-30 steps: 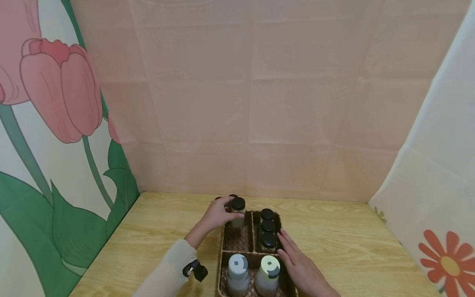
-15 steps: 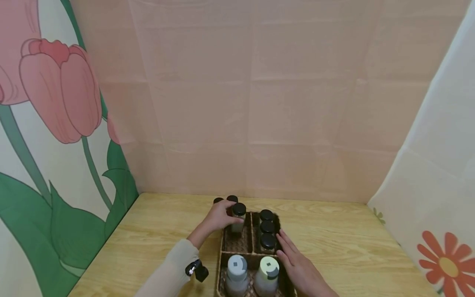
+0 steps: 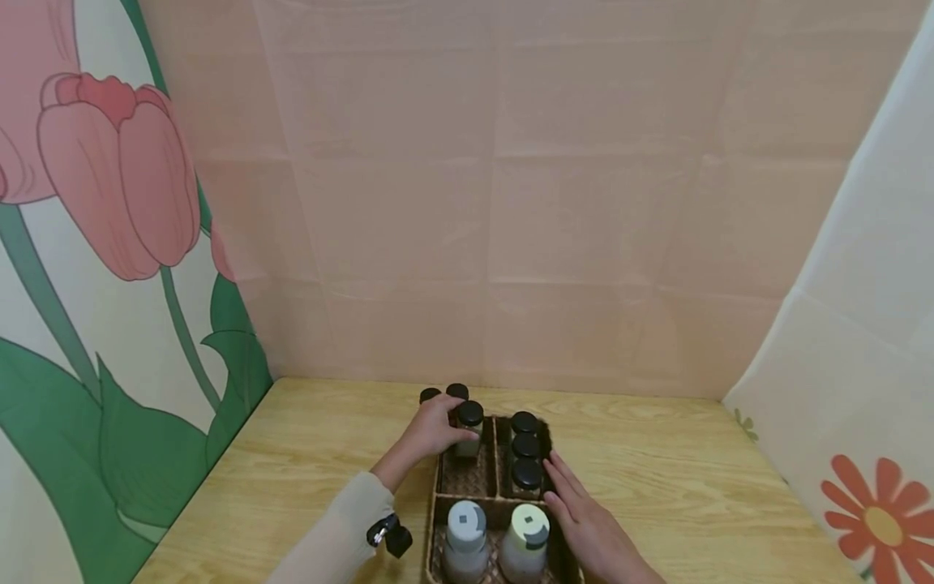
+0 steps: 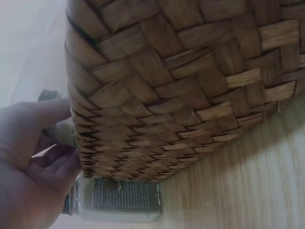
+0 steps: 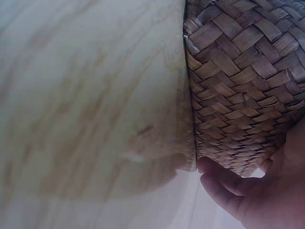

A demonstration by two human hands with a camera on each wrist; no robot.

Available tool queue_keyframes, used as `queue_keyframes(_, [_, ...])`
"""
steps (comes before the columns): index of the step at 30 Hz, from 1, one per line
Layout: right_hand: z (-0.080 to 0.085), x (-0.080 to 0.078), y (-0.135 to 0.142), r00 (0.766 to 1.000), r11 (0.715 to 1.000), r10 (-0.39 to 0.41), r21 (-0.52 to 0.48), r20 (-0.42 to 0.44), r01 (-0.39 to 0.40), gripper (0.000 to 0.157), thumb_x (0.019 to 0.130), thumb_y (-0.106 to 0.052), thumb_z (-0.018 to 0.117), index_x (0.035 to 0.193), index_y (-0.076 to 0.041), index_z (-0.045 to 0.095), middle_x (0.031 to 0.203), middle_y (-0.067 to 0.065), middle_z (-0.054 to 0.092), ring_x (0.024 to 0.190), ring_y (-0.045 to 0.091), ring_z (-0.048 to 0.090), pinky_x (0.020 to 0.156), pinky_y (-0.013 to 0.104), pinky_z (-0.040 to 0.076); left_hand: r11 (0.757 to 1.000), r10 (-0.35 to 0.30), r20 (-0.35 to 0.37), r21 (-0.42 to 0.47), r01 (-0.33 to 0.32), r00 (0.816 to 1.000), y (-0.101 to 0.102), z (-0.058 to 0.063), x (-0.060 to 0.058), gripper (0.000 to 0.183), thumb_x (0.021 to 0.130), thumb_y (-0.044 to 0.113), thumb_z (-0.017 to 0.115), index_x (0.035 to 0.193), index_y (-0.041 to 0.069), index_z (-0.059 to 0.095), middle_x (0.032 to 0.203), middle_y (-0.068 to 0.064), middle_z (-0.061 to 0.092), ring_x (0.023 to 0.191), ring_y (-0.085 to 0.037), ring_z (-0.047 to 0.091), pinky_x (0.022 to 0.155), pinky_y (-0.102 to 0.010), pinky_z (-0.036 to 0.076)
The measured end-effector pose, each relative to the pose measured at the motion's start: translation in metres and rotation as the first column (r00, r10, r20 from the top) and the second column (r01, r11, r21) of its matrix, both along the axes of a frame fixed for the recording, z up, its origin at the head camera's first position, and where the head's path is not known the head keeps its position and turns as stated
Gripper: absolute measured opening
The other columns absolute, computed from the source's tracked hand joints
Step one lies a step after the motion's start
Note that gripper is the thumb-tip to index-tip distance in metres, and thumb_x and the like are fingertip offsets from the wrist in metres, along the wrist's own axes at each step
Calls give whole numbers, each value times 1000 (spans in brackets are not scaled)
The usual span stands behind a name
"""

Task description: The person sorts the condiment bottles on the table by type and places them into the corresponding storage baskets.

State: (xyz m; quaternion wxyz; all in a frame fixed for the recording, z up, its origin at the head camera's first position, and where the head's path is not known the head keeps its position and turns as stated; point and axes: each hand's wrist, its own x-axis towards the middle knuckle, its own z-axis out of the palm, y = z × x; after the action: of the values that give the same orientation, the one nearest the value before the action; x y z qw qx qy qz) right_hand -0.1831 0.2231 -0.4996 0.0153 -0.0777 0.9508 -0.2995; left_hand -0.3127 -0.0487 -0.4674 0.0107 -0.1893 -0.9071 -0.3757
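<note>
My left hand (image 3: 426,430) holds a small glass jar with a black lid (image 3: 470,412) between thumb and fingers, upright in the far left compartment of a woven basket (image 3: 467,496). In the left wrist view, the hand reaches over the basket's rim and most of the held jar is hidden by the wall. My right hand (image 3: 587,519) lies along the basket's right side, fingers extended, touching the woven wall (image 5: 238,95). Several similar jars (image 3: 526,446) with black lids stand in a row in the far right compartment.
In the near compartment stand a bottle with a pale blue-grey cap (image 3: 466,527) and one with a pale yellow-green cap (image 3: 527,531). Two more black-lidded jars (image 3: 457,391) stand behind the basket on the wooden table (image 3: 657,454). A pink cloth (image 3: 511,243) hangs behind.
The left hand has brought the jar slightly lower and nearer, down into the far left compartment. Over the last half second it has barely moved. The right hand keeps its place.
</note>
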Motion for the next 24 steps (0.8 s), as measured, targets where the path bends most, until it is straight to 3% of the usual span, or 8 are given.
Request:
queue_keyframes(13, [1,1,1,1000,1000,3,-8,-1,-3,66,105,-60,33,160,-24,32,169,-8,20,148,30,34,112,60,37,999,-7,-33,-49,5,999,3,-2,5,68,83,32,85,140,5,59,137,-16,59,122,-35,59,97,-49,53])
queue_keyframes(20, [0,1,0,1000,1000,0,-5,-7,0,66,105,-60,33,160,-25,33,168,-9,20,148,30,35,112,60,37,994,-26,-73,-104,18,997,5,-5,7,56,83,32,85,131,11,66,119,-8,64,103,-25,63,83,-41,55])
queue_keyframes(24, [0,1,1,1000,1000,-3,-6,-8,3,65,105,-60,34,160,-25,33,168,-9,20,149,29,34,112,60,37,994,6,-56,-104,-12,998,7,-5,9,59,82,32,85,133,10,65,125,-10,64,110,-28,63,88,-44,55])
